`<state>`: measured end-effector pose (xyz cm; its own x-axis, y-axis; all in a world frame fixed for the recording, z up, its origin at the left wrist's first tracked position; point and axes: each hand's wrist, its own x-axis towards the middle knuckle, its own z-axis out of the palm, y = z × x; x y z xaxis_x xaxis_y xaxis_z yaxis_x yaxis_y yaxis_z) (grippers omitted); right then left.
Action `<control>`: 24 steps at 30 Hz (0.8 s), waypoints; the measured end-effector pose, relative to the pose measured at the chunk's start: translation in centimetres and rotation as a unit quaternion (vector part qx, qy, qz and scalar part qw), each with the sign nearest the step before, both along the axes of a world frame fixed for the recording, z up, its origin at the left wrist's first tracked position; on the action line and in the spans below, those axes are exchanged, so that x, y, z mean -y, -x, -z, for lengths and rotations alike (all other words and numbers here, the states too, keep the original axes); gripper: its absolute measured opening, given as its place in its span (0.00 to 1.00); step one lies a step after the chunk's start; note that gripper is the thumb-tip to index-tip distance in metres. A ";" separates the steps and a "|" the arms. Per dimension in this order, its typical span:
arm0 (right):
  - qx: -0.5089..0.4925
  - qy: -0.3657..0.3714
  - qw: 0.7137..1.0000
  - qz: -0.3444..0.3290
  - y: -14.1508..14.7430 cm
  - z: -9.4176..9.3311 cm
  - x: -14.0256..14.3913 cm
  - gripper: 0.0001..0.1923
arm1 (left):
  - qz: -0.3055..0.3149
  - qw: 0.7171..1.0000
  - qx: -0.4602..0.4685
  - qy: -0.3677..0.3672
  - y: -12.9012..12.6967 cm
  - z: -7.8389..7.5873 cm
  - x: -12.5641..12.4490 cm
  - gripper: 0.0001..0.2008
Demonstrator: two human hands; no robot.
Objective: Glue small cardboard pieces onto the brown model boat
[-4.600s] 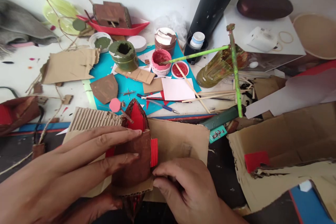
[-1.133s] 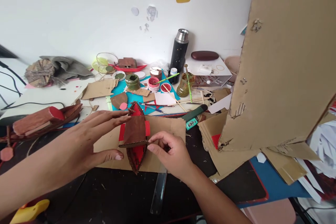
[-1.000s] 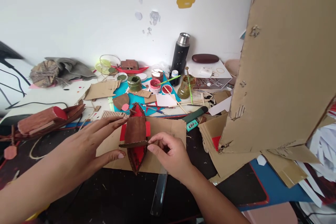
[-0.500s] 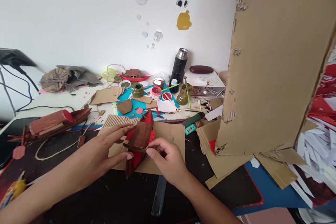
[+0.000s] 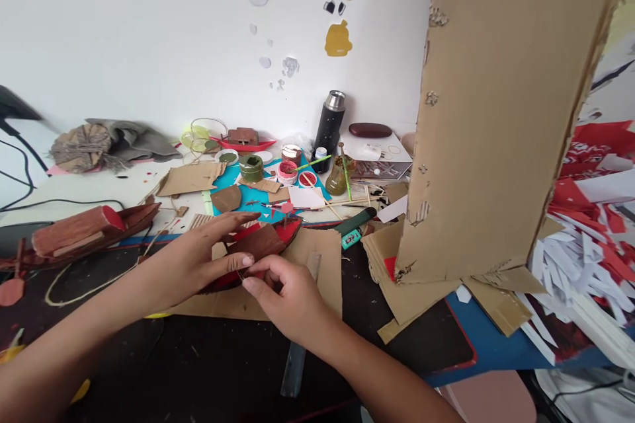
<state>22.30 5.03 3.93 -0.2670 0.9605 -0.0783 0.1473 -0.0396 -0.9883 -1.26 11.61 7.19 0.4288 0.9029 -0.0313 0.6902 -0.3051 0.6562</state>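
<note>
Head view: your two hands meet over a small cardboard boat model point(image 5: 262, 246) lying on a flat cardboard sheet point(image 5: 317, 258) at the near middle of the desk.
Hidden: your left hand point(image 5: 191, 264) covers the model's near-left part; your right hand point(image 5: 285, 291) covers its near edge. Contact under the fingers cannot be made out.
Left hand: fingers stretched out flat, resting along the model's brown roof piece, not curled round it.
Right hand: fingers drawn together, pinching the near edge of the model's brown roof piece.
Cut off: a tall cardboard panel point(image 5: 496, 112) fills the right side and runs out of the top; it blocks the desk behind it.
Around: a larger brown boat model point(image 5: 84, 234) lies well apart to your left. Paint jars point(image 5: 251, 167) stand on a teal sheet point(image 5: 248, 190) behind the work. A black flask point(image 5: 330, 122) stands upright near the wall. A metal ruler point(image 5: 295, 367) pokes out from under your right wrist.
Right edge: red and white paper scraps point(image 5: 585, 238), heaped.
Surface: dark desk point(image 5: 198, 363), littered with offcuts.
Room: white wall point(image 5: 149, 33) with paint marks.
</note>
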 end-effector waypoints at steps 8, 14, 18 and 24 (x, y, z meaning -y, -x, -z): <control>-0.015 -0.024 0.999 -0.019 1.9 -0.1 -0.4 0.14 | -0.014 0.999 0.015 0.037 0.2 -2.8 -1.0 0.49; -0.061 -0.040 0.997 0.021 -0.7 -0.1 0.7 0.13 | 0.004 0.997 -0.047 -0.057 3.3 -1.0 2.2 0.51; -0.053 -0.032 0.996 0.060 -2.6 0.5 1.0 0.15 | -0.002 0.993 -0.097 -0.064 3.7 0.5 3.9 0.56; -0.059 -0.033 0.995 0.072 -3.2 1.0 1.4 0.16 | -0.022 0.992 -0.101 -0.066 2.1 1.1 3.6 0.56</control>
<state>25.50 3.60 2.93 -0.1292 0.9916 0.0109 0.0267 0.0145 -0.9995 -3.40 8.05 6.05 0.3866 0.9222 0.0066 0.8178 -0.3461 0.4599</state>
